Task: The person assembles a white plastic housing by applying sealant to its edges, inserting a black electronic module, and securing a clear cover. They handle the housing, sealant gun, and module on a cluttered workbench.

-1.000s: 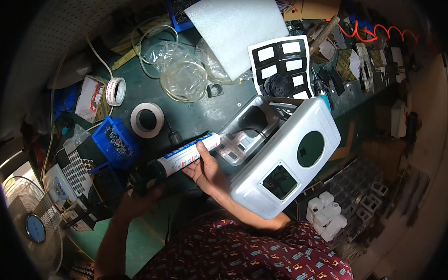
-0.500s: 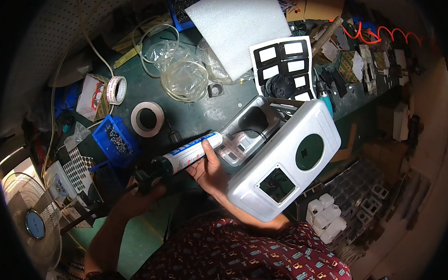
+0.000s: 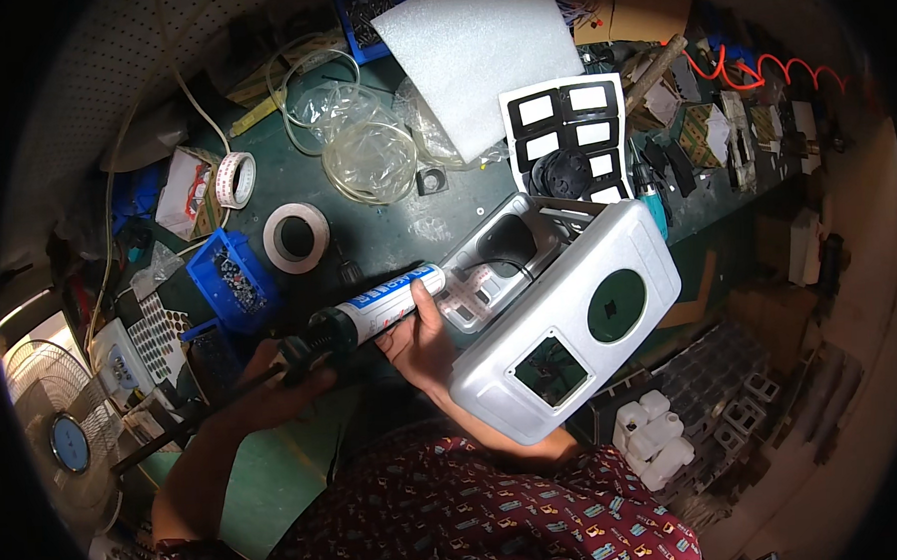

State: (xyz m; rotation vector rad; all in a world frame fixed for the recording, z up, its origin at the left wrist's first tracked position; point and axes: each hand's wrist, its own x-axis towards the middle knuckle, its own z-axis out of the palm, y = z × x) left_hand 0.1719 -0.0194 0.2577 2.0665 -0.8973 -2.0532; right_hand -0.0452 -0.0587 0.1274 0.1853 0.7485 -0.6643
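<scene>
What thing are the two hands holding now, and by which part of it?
A caulking gun: the left hand grips its dark rear end, and the right hand holds its white cartridge near the front.

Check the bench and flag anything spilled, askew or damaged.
No spill or damage stands out, though shadows hide some spots. The grey housing sits at a slant, partly hiding the right forearm. Farther back, coiled tubing and clear plastic lie jumbled, looking untidy.

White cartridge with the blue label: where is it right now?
In the head view, just left of centre: the white cartridge is held in the right hand, with the grey housing to its right.
</scene>
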